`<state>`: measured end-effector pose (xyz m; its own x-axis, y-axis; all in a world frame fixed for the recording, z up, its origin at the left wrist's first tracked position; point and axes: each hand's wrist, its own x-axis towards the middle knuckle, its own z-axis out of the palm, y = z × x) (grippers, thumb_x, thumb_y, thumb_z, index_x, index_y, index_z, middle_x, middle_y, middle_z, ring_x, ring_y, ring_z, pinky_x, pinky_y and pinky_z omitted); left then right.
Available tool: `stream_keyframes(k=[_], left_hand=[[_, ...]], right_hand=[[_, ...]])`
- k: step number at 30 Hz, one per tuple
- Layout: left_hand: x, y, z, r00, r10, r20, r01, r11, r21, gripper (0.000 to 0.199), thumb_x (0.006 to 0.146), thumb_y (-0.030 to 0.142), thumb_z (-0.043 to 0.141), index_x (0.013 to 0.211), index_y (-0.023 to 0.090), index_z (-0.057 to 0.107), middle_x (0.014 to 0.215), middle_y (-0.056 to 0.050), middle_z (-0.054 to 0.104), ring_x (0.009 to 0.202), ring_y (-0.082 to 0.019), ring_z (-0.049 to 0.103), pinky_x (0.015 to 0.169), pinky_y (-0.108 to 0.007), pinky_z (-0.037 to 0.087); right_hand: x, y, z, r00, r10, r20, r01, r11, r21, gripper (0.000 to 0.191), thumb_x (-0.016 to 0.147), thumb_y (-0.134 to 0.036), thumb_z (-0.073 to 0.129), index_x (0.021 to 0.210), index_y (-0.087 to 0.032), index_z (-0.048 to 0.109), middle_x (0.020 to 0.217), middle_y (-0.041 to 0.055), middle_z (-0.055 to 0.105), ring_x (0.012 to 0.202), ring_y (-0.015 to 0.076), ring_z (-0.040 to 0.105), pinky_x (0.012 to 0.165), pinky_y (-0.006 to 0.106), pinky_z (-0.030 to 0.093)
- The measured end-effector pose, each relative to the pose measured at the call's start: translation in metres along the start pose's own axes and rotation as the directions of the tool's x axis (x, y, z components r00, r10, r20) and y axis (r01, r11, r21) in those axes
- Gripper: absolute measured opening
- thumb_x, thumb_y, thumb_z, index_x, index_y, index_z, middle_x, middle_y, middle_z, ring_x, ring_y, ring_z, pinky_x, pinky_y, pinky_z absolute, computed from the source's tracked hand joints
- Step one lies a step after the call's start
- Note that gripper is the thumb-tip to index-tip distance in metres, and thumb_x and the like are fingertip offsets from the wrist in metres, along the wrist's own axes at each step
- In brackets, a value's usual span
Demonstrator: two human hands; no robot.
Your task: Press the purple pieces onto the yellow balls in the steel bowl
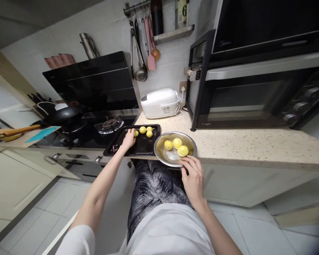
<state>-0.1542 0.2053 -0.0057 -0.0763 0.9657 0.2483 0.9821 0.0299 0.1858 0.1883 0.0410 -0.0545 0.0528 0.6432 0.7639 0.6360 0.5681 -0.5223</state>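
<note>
On a black baking tray [142, 148], my left hand [129, 140] has its fingers closed around a yellow lemon [136, 133], partly hidden by them. Several more lemons [143, 130] lie near the tray's back right part. Small dark reddish pieces [114, 148] sit at its left end; I cannot make out their kind. A round steel bowl [162, 156] stands right of the tray, near the counter's front edge, with three lemons [177, 143] inside. My right hand [193, 173] grips the bowl's near right rim, thumb below and fingers on top.
Behind the tray and bowl stands a white appliance [161, 103] with a cord. A gas burner [110, 124] and a black wok [63, 117] are to the left. An oven [241, 99] stands on the counter [255, 145] at right. Utensils [140, 72] hang on the wall.
</note>
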Motion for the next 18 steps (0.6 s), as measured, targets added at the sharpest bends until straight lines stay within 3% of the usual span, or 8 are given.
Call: stream_keyframes(k=[12, 18], left_hand=[[0.002, 0.002, 0.007, 1.0, -0.02, 0.007, 0.02, 0.999, 0.03, 0.053, 0.092, 0.012, 0.054, 0.143, 0.019, 0.041, 0.143, -0.02, 0.045, 0.12, -0.035, 0.066, 0.097, -0.048, 0.058], [0.01, 0.002, 0.009, 0.996, -0.046, 0.071, 0.043, 0.998, 0.048, 0.055, 0.093, 0.016, 0.055, 0.146, 0.015, 0.038, 0.148, -0.023, 0.042, 0.129, -0.039, 0.06, 0.106, -0.051, 0.051]], right_hand=[[0.004, -0.011, -0.009, 0.99, 0.098, 0.101, -0.093, 0.994, -0.049, 0.033, 0.089, -0.004, 0.05, 0.088, -0.025, 0.075, 0.097, 0.0044, 0.077, 0.113, 0.0287, 0.058, 0.089, 0.042, 0.041], [0.015, -0.014, -0.009, 0.986, 0.129, 0.104, -0.126, 0.992, -0.029, 0.032, 0.088, -0.004, 0.05, 0.083, -0.025, 0.074, 0.095, 0.005, 0.076, 0.108, 0.0277, 0.058, 0.086, 0.041, 0.039]])
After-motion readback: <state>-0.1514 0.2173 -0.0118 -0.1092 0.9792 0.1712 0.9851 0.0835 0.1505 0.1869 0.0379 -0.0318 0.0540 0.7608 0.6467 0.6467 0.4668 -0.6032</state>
